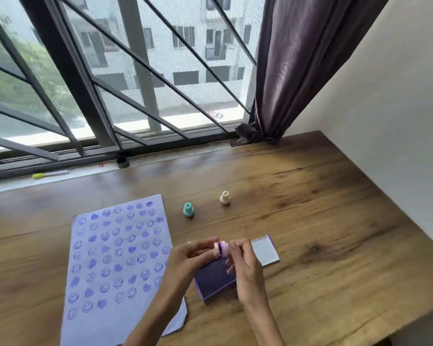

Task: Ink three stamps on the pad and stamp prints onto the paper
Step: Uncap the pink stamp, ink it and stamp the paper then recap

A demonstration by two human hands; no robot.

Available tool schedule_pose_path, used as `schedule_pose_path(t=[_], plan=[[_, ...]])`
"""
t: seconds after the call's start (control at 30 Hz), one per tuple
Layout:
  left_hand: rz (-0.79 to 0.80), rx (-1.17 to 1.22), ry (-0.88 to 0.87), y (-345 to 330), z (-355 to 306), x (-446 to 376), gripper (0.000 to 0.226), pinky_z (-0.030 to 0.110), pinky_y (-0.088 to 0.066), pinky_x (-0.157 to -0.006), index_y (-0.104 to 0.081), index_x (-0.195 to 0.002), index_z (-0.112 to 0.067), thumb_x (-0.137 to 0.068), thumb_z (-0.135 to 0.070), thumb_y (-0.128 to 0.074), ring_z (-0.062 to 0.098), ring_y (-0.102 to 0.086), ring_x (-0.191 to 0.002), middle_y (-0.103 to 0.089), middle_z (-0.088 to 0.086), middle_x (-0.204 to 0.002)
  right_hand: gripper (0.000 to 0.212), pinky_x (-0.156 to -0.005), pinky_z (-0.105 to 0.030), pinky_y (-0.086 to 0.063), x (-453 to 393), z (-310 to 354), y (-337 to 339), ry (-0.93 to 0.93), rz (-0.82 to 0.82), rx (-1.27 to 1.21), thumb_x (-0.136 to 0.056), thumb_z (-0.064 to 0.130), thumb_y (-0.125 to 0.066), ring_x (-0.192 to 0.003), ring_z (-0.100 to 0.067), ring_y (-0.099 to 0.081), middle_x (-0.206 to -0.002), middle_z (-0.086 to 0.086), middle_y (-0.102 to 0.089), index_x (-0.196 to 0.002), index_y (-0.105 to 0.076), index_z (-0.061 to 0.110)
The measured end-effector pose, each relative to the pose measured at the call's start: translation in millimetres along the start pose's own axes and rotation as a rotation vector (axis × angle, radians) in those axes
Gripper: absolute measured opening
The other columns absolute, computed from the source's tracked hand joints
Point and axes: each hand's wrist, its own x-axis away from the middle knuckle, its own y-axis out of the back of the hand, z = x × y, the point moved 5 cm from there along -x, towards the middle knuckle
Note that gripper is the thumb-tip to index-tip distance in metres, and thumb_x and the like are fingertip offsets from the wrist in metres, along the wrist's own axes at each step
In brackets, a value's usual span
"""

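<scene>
Paper (120,255) lies left, crowded with prints, the open ink pad (216,279) beneath your left hand (189,255) and right hand (245,268), both pinching the lilac stamp (223,248); press it squarely on the pad before printing in a bare gap.

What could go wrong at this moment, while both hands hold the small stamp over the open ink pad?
The purple stamp, pinched between left hand and right hand, might slip onto the ink pad. The paper is nearly full, so new prints may overlap. A forearm could smear prints.
</scene>
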Motion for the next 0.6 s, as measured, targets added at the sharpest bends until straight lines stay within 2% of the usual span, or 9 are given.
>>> schedule_pose_path(t=[0.07,0.13,0.27,0.4,0.5,0.6], plan=[[-0.064,-0.091,-0.071,10.3,-1.4,5.3,0.025,0.007,-0.05,-0.064,-0.074,-0.083,-0.025,-0.072,-0.002,-0.073,0.005,-0.07,-0.077,-0.077,-0.002,-0.082,0.027,-0.049,-0.02,-0.047,4.1,-8.9,0.5,-0.138,-0.075,-0.189,-0.094,0.024,-0.048,-0.051,-0.007,-0.051,-0.052,0.008,-0.057,-0.068,-0.055,0.017],[-0.116,-0.254,-0.181,21.7,-2.6,5.2,0.028,0.014,-0.053,-0.071,-0.071,-0.085,-0.024,-0.074,0.002,-0.07,0.009,-0.069,-0.078,-0.073,0.001,-0.09,0.026,-0.043,-0.018,-0.048,8.5,-12.2,2.0,-0.245,-0.083,-0.364,-0.093,0.015,-0.048,-0.046,-0.007,-0.052,-0.055,0.002,-0.057,-0.069,-0.056,0.011],[-0.081,-0.65,-0.292,31.2,8.8,-2.7,0.029,0.028,-0.047,-0.089,-0.063,-0.11,-0.018,-0.087,-0.004,-0.054,0.013,-0.06,-0.1,-0.065,-0.001,-0.109,0.021,-0.041,-0.018,-0.05,23.9,-16.7,2.7,-0.378,-0.044,-0.562,-0.091,0.002,-0.043,-0.047,-0.014,-0.052,-0.062,-0.01,-0.054,-0.075,-0.053,0.008],[-0.092,-0.72,-0.276,32.8,17.3,-5.6,0.027,0.033,-0.047,-0.088,-0.06,-0.114,-0.017,-0.089,-0.011,-0.055,0.018,-0.058,-0.104,-0.064,0.004,-0.112,0.022,-0.044,-0.018,-0.053,40.7,-21.0,0.2,-0.443,0.014,-0.717,-0.092,0.001,-0.039,-0.049,-0.013,-0.058,-0.057,-0.006,-0.064,-0.081,-0.056,0.008],[-0.053,-0.742,-0.282,29.9,18.7,-4.0,0.028,0.037,-0.046,-0.091,-0.059,-0.114,-0.012,-0.087,-0.008,-0.055,0.024,-0.057,-0.107,-0.062,0.009,-0.114,0.019,-0.047,-0.018,-0.055,47.8,-24.0,0.5,-0.494,0.055,-0.817,-0.092,0.005,-0.042,-0.05,-0.012,-0.062,-0.06,-0.006,-0.068,-0.086,-0.06,0.005],[-0.066,-0.703,-0.282,32.9,24.5,3.7,0.032,0.025,-0.038,-0.095,-0.057,-0.117,-0.01,-0.086,-0.012,-0.06,0.023,-0.051,-0.116,-0.057,0.009,-0.123,0.015,-0.049,-0.018,-0.055,49.6,-29.3,3.5,-0.506,0.067,-0.81,-0.09,0.007,-0.047,-0.053,-0.011,-0.064,-0.064,-0.005,-0.07,-0.088,-0.062,0.004]])
